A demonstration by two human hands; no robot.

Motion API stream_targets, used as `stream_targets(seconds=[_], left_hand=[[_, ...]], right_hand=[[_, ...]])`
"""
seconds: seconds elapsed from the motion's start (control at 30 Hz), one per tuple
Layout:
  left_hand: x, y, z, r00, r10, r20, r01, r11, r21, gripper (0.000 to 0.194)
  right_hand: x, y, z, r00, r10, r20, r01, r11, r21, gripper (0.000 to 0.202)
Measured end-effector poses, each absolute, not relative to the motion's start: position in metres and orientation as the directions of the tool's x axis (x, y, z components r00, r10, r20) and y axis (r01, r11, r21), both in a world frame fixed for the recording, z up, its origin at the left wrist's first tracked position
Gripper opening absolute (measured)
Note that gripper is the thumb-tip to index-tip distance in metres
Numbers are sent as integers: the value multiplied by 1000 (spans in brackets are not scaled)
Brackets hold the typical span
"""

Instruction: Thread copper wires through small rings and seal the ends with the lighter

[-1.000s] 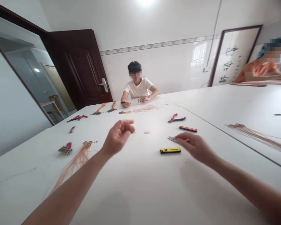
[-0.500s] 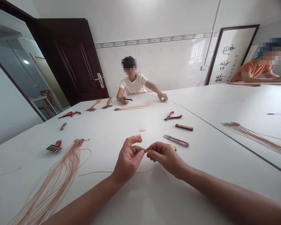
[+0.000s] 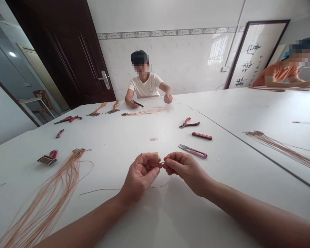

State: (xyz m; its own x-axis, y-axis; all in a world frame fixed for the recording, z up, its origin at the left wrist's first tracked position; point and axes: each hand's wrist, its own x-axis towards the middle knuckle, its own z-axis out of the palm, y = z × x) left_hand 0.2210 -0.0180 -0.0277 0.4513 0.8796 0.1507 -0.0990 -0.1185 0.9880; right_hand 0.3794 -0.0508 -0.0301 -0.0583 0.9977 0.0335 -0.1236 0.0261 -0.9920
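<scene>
My left hand (image 3: 141, 177) and my right hand (image 3: 183, 168) meet fingertip to fingertip above the white table. Both are closed in a pinch on a thin orange-brown cord (image 3: 100, 189). The bit between the fingertips is too small to make out clearly. From my right hand the cord loops down, passes behind my left wrist and lies out to the left. Left of my left arm is a bundle of similar cords (image 3: 63, 182), with small metal hooks at its top end. Thread snips (image 3: 193, 151) with a pinkish handle lie just beyond my right hand.
Red-handled pliers (image 3: 189, 123) and a red-black stick-shaped packet (image 3: 202, 136) lie beyond the snips. At left are a small box (image 3: 47, 159), a red lighter (image 3: 53, 154) and more pliers (image 3: 68, 119). Another cord bundle (image 3: 274, 144) lies right. Two people sit across the table.
My left index finger has curled in closer to the other fingers; both hands stay together at the cord. The view has shifted slightly. The person opposite has drawn one hand inward.
</scene>
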Motion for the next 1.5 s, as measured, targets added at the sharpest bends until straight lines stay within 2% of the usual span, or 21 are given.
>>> stream_targets(seconds=[0.07, 0.17, 0.47, 0.53, 0.73, 0.8, 1.1, 1.2, 1.4, 1.5], left_hand=[[221, -18, -28, 460, 871, 171, -99, -141, 985, 22], [221, -16, -30, 420, 890, 180, -75, -164, 984, 18], [221, -18, -28, 397, 910, 124, -53, -112, 992, 20], [222, -19, -27, 390, 910, 144, -47, -136, 990, 22], [222, -18, -31, 375, 909, 182, -62, -171, 983, 26], [221, -17, -32, 378, 909, 175, -62, -164, 984, 24], [220, -19, -29, 440, 887, 140, -1, -156, 988, 23], [221, -20, -29, 455, 881, 131, -4, -145, 989, 22], [220, -20, -28, 455, 882, 124, -15, -131, 991, 21], [220, -18, -27, 431, 895, 118, -16, -123, 992, 23]], right_hand=[[380, -51, -30, -80, 997, 9, -157, -4, -988, 17], [381, -52, -29, -113, 994, -12, -118, -25, -993, 16], [381, -54, -31, -102, 991, 93, 229, 114, -967, 18], [382, -53, -30, -91, 991, 94, 211, 112, -971, 17], [383, -54, -25, -125, 992, -30, -37, -34, -999, 21], [383, -54, -24, -132, 990, -41, -23, -44, -999, 20], [381, -56, -25, -92, 995, 39, 240, 60, -969, 20], [381, -57, -24, -114, 993, 24, 209, 48, -977, 17], [384, -55, -23, -91, 996, 18, 24, 20, -1000, 16], [387, -53, -22, -92, 995, 35, 80, 43, -996, 19]])
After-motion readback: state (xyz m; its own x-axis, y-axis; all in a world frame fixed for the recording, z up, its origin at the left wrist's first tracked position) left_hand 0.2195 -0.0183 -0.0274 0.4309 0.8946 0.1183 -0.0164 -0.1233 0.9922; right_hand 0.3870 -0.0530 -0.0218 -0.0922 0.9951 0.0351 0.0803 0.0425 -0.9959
